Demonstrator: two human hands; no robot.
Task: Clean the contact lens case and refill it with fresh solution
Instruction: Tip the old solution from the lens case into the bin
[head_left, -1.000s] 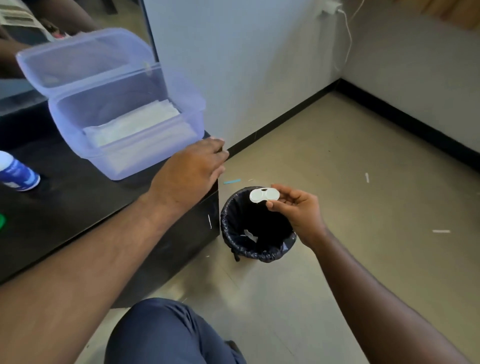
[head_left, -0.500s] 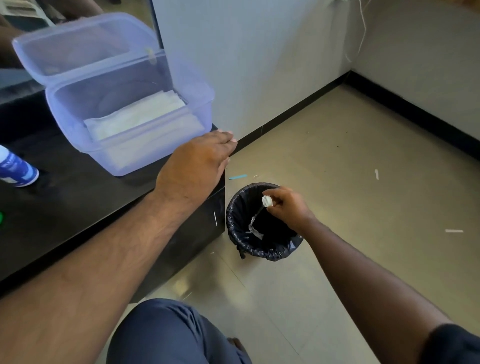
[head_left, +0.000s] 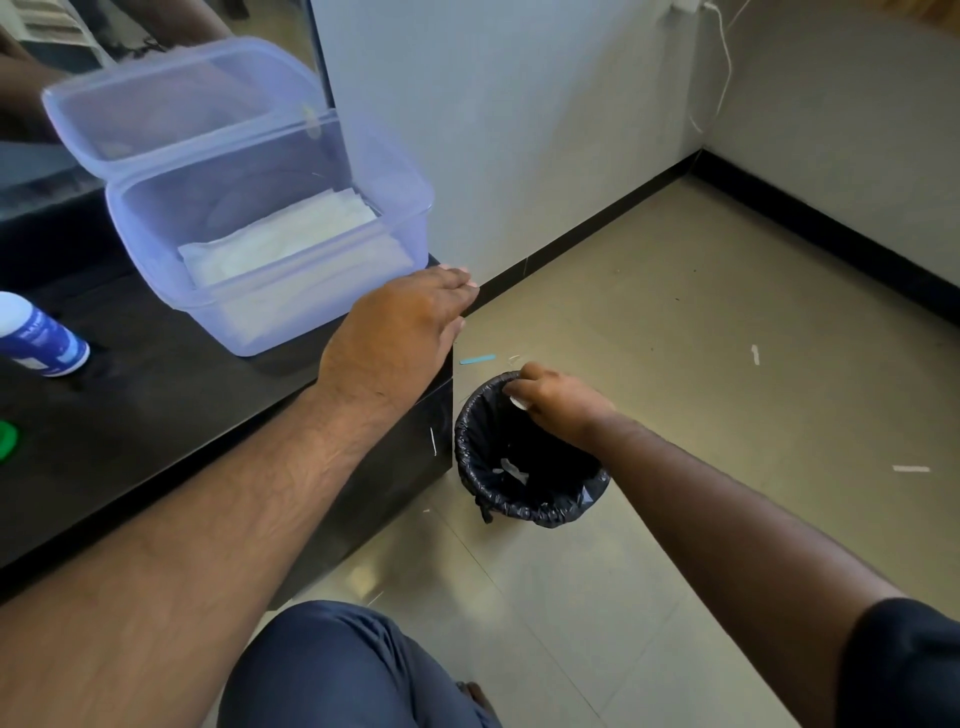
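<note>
**Mia:** Head camera is looking down at two bare arms. What is the right hand doing?

**Ben:** It is hanging over the little black bin in the middle of the frame, palm turned down. Its grip is curling around the contact lens case. Only a small white bit of the case is peeking out under the fingers, just above the bin's open top.

**Mia:** Is the case tipping?

**Ben:** I cannot tell. The hand is hiding most of it.

**Mia:** And the left hand?

**Ben:** It is lying flat on the corner of the black worktop, left of the bin. Its fingers are straight and its grip is loose, holding nothing. The fingertips are reaching right to the edge.

**Mia:** What else is sitting up there?

**Ben:** A big see-through box with its lid standing open is sitting in the upper left, just beside the left hand. White tissues are lying inside it. A white and blue solution bottle is standing at the far left edge. A bit of something green is showing below it.

**Mia:** And the bin?

**Ben:** It is standing on the tiled floor, close to the worktop's corner, with a black bag lining it and some white scraps lying at the bottom.
</note>
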